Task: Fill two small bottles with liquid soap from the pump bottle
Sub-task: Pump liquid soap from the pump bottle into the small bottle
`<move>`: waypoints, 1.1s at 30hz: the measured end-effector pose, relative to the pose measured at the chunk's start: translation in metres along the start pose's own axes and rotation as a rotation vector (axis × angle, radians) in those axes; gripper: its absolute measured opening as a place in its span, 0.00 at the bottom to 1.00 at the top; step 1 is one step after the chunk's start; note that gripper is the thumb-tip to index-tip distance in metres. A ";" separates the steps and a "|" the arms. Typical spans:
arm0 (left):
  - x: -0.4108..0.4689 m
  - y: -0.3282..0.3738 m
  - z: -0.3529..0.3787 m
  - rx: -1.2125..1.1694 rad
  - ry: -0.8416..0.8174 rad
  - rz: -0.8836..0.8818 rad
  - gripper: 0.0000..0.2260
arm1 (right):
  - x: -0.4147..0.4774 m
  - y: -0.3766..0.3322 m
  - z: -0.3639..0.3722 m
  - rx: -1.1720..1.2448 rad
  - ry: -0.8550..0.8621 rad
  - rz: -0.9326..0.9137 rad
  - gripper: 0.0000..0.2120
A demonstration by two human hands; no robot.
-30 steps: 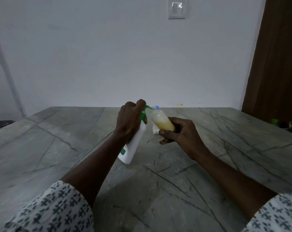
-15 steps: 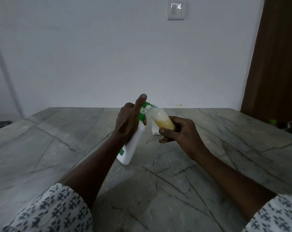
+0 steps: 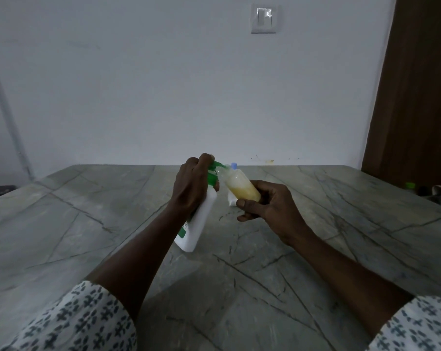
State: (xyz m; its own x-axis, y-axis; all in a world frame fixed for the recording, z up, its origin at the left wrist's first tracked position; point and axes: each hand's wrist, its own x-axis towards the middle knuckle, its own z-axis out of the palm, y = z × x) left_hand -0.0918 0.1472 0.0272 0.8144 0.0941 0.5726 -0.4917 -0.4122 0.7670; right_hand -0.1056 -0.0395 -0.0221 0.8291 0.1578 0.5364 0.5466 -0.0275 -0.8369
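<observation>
Marble counter [image 3: 87, 224]: a white pump bottle [image 3: 201, 219] tilts over it, your left grip [image 3: 191, 186] curled round its green pump head. Your right grip [image 3: 270, 206] holds the clear small bottle [image 3: 242, 188], part-filled with yellow soap, mouth at the nozzle. It looks light, squeezable and probably slippery, so hold its lower body gently. A blue-capped bottle [image 3: 231, 201] stands behind.

White pump bottle [image 3: 201, 221], green pump [image 3: 215, 166]; yellowish soap [image 3: 242, 190].
</observation>
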 end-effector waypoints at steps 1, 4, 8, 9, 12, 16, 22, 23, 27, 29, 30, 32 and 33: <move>-0.001 -0.001 0.000 0.004 -0.016 0.034 0.24 | 0.000 0.000 0.000 0.004 0.002 0.001 0.24; 0.000 0.001 0.001 -0.025 -0.036 0.040 0.31 | 0.001 -0.002 -0.001 0.026 0.013 -0.001 0.24; -0.001 0.002 -0.001 0.004 -0.049 0.025 0.33 | 0.001 -0.003 -0.002 0.024 0.020 0.000 0.24; -0.001 0.003 -0.001 0.002 -0.053 0.015 0.33 | 0.001 -0.003 -0.002 0.020 0.020 -0.002 0.24; -0.001 0.004 -0.001 -0.002 -0.030 0.004 0.29 | 0.000 -0.002 -0.002 0.002 0.015 -0.008 0.25; -0.002 0.005 0.002 0.011 0.040 0.028 0.25 | 0.000 -0.002 -0.002 -0.011 0.005 -0.017 0.25; 0.004 -0.004 0.002 -0.016 0.018 0.040 0.24 | -0.001 -0.002 -0.001 -0.027 0.002 -0.024 0.25; 0.004 -0.004 0.002 -0.019 0.013 0.037 0.24 | -0.001 -0.002 -0.001 -0.024 0.003 -0.023 0.25; 0.001 -0.001 0.002 -0.010 -0.030 0.055 0.30 | 0.001 -0.004 -0.002 0.009 0.014 -0.017 0.23; 0.001 -0.001 0.002 0.000 -0.035 0.041 0.34 | 0.001 -0.004 -0.003 0.006 0.019 -0.017 0.24; 0.001 -0.002 0.002 0.004 -0.036 0.026 0.34 | 0.001 -0.005 -0.004 0.001 0.020 -0.018 0.24; 0.002 -0.001 0.001 0.011 -0.044 0.002 0.34 | 0.000 -0.005 -0.003 -0.010 0.021 -0.018 0.24; 0.002 -0.001 0.001 0.017 -0.045 0.001 0.33 | 0.000 -0.005 -0.003 -0.018 0.023 -0.019 0.24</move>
State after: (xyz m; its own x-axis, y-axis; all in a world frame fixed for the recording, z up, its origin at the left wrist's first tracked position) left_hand -0.0898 0.1464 0.0273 0.8269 0.0530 0.5598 -0.4878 -0.4277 0.7610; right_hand -0.1076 -0.0423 -0.0177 0.8210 0.1362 0.5544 0.5639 -0.0421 -0.8248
